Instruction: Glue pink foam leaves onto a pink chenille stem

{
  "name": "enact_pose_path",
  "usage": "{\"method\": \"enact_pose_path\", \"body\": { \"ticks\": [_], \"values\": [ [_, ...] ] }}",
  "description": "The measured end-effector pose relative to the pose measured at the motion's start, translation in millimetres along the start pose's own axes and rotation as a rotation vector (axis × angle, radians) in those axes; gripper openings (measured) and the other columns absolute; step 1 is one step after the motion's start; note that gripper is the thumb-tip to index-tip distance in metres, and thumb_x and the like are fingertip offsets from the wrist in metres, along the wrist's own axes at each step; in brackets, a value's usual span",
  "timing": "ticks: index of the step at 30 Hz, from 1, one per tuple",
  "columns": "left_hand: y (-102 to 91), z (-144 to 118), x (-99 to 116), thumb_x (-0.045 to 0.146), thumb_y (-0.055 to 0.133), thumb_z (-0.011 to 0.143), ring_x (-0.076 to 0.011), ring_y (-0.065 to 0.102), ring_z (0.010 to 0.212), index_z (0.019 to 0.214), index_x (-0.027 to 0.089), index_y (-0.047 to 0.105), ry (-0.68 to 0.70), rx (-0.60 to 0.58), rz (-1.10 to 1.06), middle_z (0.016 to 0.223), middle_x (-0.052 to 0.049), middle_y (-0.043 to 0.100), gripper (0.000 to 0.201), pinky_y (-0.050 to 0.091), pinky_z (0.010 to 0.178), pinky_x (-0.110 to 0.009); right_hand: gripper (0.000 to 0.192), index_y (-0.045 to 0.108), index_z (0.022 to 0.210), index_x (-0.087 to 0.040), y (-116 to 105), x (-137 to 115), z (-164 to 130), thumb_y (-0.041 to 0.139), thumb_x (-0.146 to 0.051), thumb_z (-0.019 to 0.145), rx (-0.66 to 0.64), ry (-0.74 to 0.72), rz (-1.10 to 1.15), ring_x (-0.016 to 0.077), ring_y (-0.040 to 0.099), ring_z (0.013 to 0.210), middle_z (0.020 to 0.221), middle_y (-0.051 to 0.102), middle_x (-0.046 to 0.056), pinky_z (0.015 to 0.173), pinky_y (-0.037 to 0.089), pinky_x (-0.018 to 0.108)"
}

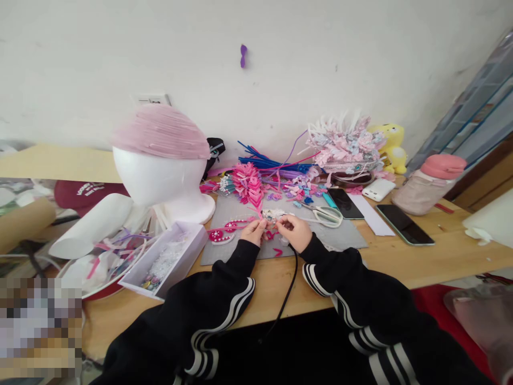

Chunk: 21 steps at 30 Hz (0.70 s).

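Observation:
Over the grey mat (224, 254), my left hand (254, 232) and my right hand (295, 230) are close together, both closed in a pinch. Whatever lies between the fingertips is small and mostly hidden; I cannot make it out. Bright pink strips show just above and below the fingers. Beyond my left hand lies a bunch of pink fuzzy pipe-cleaner petals (247, 184). To its left are pink looped pieces with white beads (217, 236). White-handled scissors (328, 216) rest on the mat, right of my right hand. A small pink V-shaped piece (278, 252) lies below.
A white foam head (160, 179) with a pink cap stands left, behind a white box (168, 259) of beads. Blue pipe cleaners (272, 163) and a pink-white flower headpiece (347, 141) lie at the back. Phones (404, 224) and a pink-lidded bottle (428, 184) are right. A black cable (292, 283) crosses the front edge.

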<state>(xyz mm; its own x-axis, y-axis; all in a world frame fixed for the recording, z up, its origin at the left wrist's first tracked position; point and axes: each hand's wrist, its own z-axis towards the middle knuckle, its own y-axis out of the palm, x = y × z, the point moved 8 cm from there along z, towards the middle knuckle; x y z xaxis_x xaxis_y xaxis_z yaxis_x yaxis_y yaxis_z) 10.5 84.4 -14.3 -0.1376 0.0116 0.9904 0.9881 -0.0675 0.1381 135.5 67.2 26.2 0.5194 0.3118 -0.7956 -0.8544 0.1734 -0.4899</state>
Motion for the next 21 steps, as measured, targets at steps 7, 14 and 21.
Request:
{"method": "enact_pose_path", "body": {
  "ticks": [7, 14, 21],
  "values": [
    [3.6, -3, 0, 0.044, 0.057, 0.062, -0.0034, 0.042, 0.037, 0.076, 0.012, 0.064, -0.011, -0.029, 0.064, 0.059, 0.000, 0.059, 0.036, 0.026, 0.035, -0.016, 0.022, 0.056, 0.079, -0.016, 4, 16, -1, 0.058, -0.028, 0.061, 0.041, 0.227, 0.501, 0.0116, 0.056, 0.054, 0.066, 0.058, 0.001, 0.054, 0.046, 0.026],
    [6.5, -4, 0, 0.039, 0.057, 0.063, -0.0043, 0.037, 0.034, 0.075, 0.011, 0.065, 0.012, -0.067, 0.108, 0.040, 0.004, 0.048, 0.032, 0.025, 0.036, -0.018, 0.016, 0.059, 0.064, -0.015, -2, 18, 0, 0.065, -0.026, 0.055, 0.088, 0.300, 0.570, 0.0101, 0.054, 0.050, 0.056, 0.059, -0.001, 0.053, 0.045, 0.025],
    [5.4, -6, 2, 0.038, 0.059, 0.062, -0.0036, 0.033, 0.033, 0.066, 0.012, 0.063, 0.004, -0.057, 0.132, 0.035, 0.006, 0.044, 0.027, 0.024, 0.036, -0.018, 0.025, 0.055, 0.059, -0.014, 15, 21, -3, 0.071, -0.027, 0.046, -0.037, 0.460, 0.788, 0.0105, 0.055, 0.045, 0.049, 0.060, 0.000, 0.049, 0.046, 0.023]
  ]
}}
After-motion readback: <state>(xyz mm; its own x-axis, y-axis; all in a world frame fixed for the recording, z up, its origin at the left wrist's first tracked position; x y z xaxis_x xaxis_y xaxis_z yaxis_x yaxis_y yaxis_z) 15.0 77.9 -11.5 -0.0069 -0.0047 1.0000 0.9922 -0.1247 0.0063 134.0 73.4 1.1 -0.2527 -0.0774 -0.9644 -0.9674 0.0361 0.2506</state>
